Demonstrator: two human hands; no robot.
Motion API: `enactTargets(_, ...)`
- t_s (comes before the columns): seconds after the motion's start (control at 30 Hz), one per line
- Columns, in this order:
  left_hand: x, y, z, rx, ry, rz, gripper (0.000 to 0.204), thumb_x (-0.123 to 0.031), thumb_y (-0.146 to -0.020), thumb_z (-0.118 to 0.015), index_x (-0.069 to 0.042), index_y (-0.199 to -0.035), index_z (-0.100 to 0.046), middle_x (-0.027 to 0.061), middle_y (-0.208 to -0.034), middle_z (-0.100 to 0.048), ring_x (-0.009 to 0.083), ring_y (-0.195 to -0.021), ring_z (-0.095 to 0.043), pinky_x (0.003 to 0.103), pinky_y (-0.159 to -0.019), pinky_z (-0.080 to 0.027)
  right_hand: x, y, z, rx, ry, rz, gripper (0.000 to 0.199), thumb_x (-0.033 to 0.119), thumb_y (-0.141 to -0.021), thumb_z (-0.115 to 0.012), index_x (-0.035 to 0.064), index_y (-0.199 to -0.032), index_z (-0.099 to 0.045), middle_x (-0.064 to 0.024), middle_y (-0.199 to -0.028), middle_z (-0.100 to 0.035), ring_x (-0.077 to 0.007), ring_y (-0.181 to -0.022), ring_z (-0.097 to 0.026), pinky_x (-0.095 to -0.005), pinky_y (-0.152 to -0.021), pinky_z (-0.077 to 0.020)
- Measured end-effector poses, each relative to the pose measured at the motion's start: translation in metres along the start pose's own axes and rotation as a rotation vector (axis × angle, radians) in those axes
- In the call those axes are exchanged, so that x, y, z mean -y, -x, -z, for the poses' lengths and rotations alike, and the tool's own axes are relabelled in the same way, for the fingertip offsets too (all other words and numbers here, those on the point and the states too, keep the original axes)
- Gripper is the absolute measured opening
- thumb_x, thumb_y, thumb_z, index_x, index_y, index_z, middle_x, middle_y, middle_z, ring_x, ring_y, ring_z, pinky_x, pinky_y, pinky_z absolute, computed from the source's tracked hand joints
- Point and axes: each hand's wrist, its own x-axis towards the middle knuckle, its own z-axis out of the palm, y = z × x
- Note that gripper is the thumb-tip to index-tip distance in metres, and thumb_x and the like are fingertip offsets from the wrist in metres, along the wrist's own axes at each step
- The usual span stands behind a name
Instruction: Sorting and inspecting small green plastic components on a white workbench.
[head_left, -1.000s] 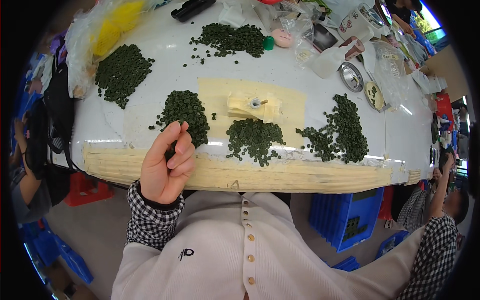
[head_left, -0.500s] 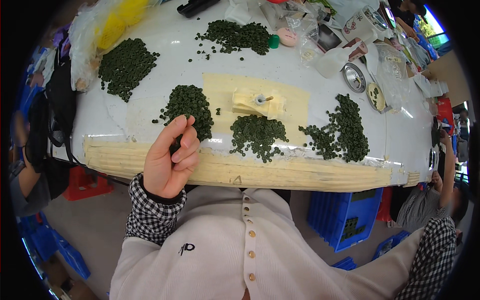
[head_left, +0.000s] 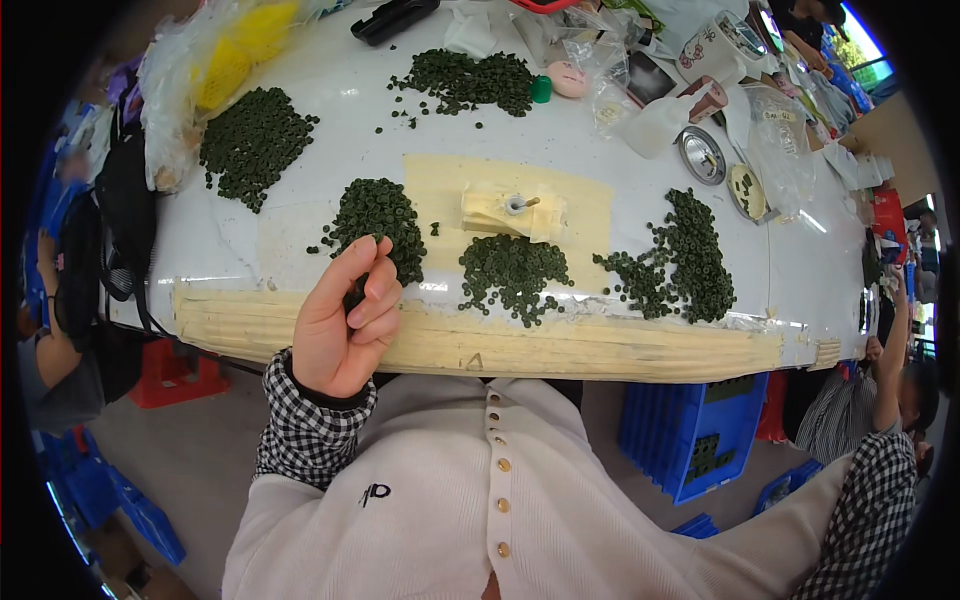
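My left hand (head_left: 350, 318) is closed over the table's front edge, thumb and forefinger pinched together. Something dark shows inside the curled fingers, seemingly small dark green parts like those on the table, though the fingers mostly cover it. Just beyond the fingertips lies a heap of small dark green ring-like parts (head_left: 378, 212). To its right, another such pile (head_left: 512, 270) lies in front of a taped cream block (head_left: 490, 208) with an upright metal pin (head_left: 522, 203). Of my right arm only the checked sleeve (head_left: 868, 510) shows at the lower right; my right hand is out of the picture.
More green piles lie at far left (head_left: 255, 145), far middle (head_left: 465, 80) and right (head_left: 690, 260). A round metal tin (head_left: 703, 155), a mug (head_left: 715, 50) and plastic bags crowd the back right. Blue crates (head_left: 685, 440) stand below the table. Other people sit at both sides.
The view has shifted slightly. My left hand keeps its pinch at nearly the same spot, and the piles look the same.
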Motion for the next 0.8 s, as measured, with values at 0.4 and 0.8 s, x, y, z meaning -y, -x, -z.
enactTargets(0.4, 0.002, 0.000, 0.000, -0.026, -0.032, -0.003, 0.022, -0.015, -0.097, -0.044, -0.001, -0.105, -0.059, -0.0016, -0.069, -0.045, 0.0030, -0.050, -0.031, 0.017, -0.040, -0.024, 0.008, 0.005, -0.010, -0.039, -0.018, 0.015, 0.059, 0.042, -0.088, -0.052, 0.0145, -0.135, -0.029, -0.0094, -0.136, -0.024, -0.0287, -0.126, -0.022, -0.0500, -0.102, -0.0239)
enactTargets(0.8, 0.000, 0.000, 0.001, -0.053, -0.039, -0.017, 0.019, -0.016, -0.096, -0.047, -0.003, -0.102, -0.059, -0.0024, -0.068, -0.048, 0.0025, -0.050, -0.032, 0.017, -0.040, -0.023, 0.016, 0.001, -0.027, -0.121, -0.037, 0.066, 0.064, 0.044, -0.088, -0.050, 0.0153, -0.140, -0.024, -0.0104, -0.142, -0.020, -0.0297, -0.131, -0.017, -0.0515, -0.105, -0.0212)
